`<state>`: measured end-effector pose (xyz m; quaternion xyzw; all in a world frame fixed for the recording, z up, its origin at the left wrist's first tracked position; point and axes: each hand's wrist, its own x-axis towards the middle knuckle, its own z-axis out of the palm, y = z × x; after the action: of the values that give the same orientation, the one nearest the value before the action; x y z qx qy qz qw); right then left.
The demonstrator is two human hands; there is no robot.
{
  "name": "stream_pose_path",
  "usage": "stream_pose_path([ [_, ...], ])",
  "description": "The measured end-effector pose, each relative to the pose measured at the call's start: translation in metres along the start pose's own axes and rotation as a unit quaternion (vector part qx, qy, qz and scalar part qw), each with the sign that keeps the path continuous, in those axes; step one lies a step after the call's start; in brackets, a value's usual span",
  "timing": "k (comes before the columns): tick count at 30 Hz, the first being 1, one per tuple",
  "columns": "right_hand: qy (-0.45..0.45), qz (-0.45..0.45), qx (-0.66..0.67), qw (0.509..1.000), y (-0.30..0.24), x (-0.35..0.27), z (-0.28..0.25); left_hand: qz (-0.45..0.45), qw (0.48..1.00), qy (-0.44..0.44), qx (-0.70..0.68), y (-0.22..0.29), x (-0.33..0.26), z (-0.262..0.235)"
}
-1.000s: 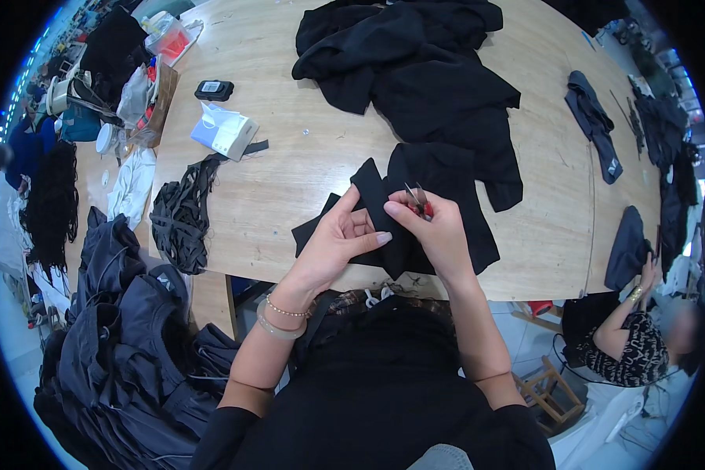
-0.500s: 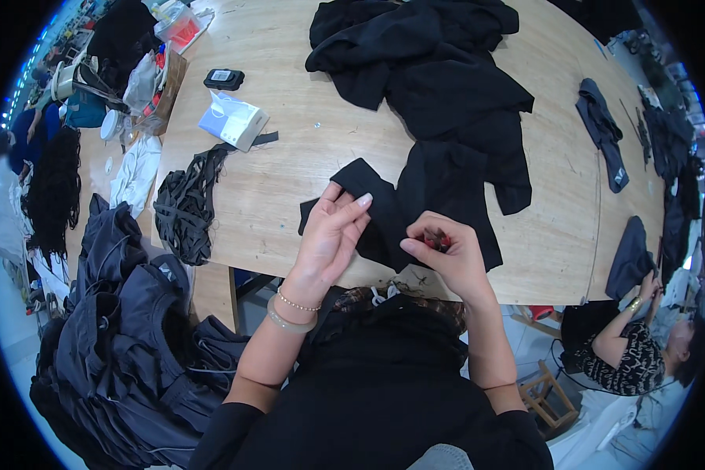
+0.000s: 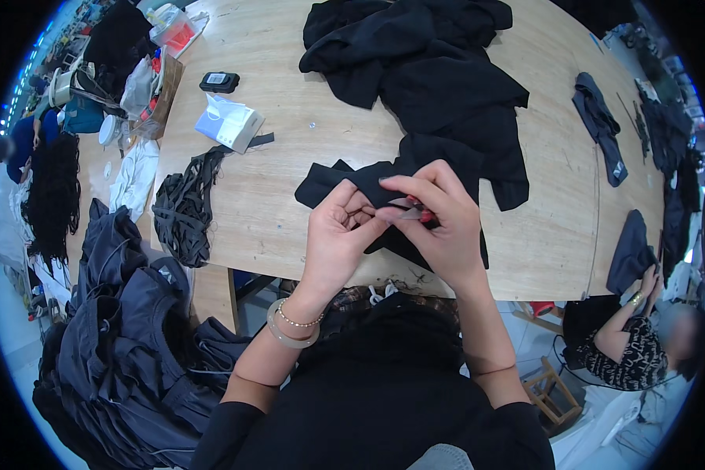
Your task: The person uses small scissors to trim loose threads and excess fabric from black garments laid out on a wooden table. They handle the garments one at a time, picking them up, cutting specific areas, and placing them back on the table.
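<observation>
Near the front edge of the table, my left hand (image 3: 335, 244) is closed in a pinch on a black garment (image 3: 345, 186). Its fingertips are bent in, so the pinched bit of cloth is mostly hidden. Small thread snips (image 3: 417, 213) with red on the handle sit in my right hand (image 3: 453, 227); the metal blades point left, toward my left fingertips. Both hands almost touch above the cloth. From there the garment stretches away in folds to the far side of the table.
Left of my hands lies a tangle of dark strips (image 3: 186, 207), with a tissue box (image 3: 239, 125) and a small black device (image 3: 220, 81) beyond. Dark clothes (image 3: 133, 337) are heaped at the lower left. At the right, a co-worker (image 3: 627, 348) handles a dark piece (image 3: 631, 247).
My right hand has moved up and left to meet the left one, and the snips' blades now show. My left fingers have curled in, and the cloth beneath has shifted left.
</observation>
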<state>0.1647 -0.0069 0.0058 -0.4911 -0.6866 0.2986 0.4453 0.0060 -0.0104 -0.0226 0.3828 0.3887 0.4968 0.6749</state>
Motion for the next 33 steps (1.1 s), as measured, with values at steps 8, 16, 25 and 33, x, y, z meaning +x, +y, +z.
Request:
stream_pose_path([
  [8,0.102,0.022,0.033,0.994,0.012,0.011,-0.006,-0.004,1.000,0.009,0.025,0.000,0.000,-0.006],
  [16,0.240,0.149,-0.082,0.956,0.061,0.013,-0.042,-0.039,0.997,0.013,-0.063,0.012,0.002,-0.009],
  [25,-0.025,0.284,0.348,0.893,-0.005,-0.020,-0.010,-0.036,0.990,0.046,-0.126,0.020,0.004,0.001],
  [33,-0.064,0.295,0.325,0.896,-0.011,-0.024,0.001,-0.013,0.992,0.060,-0.114,0.020,0.003,0.007],
])
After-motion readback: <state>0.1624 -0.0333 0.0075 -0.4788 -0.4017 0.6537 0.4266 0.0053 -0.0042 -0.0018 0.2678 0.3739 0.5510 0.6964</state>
